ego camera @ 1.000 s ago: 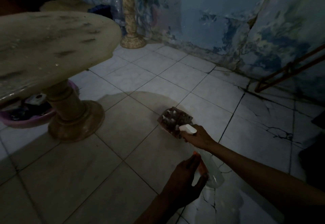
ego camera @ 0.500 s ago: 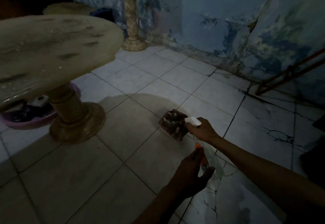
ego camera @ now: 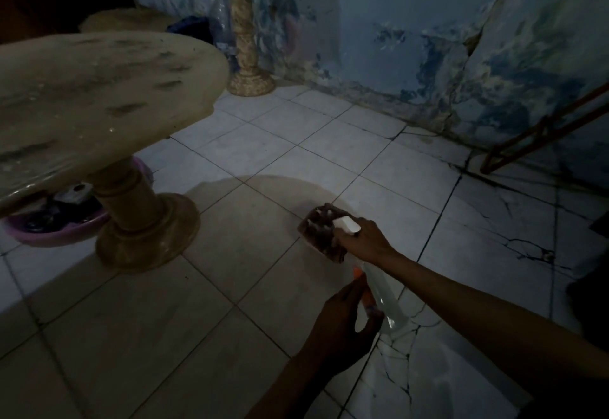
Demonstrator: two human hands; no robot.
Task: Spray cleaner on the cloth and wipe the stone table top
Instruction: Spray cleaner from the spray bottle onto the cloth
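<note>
The round stone table top (ego camera: 99, 99) stands at the left on a thick pedestal, dusty with dark streaks. Low over the floor tiles, my right hand (ego camera: 364, 240) grips the white spray head of a clear spray bottle (ego camera: 384, 296). A brownish crumpled cloth (ego camera: 321, 231) sits just beyond the nozzle, against my right fingers; I cannot tell whether it is held or lying on the floor. My left hand (ego camera: 342, 326) curls around the bottle's lower body near its orange label.
A purple basin (ego camera: 56, 232) with dark items sits on the floor behind the pedestal base (ego camera: 148, 231). A stone column (ego camera: 245, 40) and a plastic bottle (ego camera: 222, 20) stand by the peeling blue wall. A rusty metal frame (ego camera: 540, 128) leans at the right.
Both hands, the bottle and the cloth have kept their grip and pose, shifting only slightly up in the view as my head moves.
</note>
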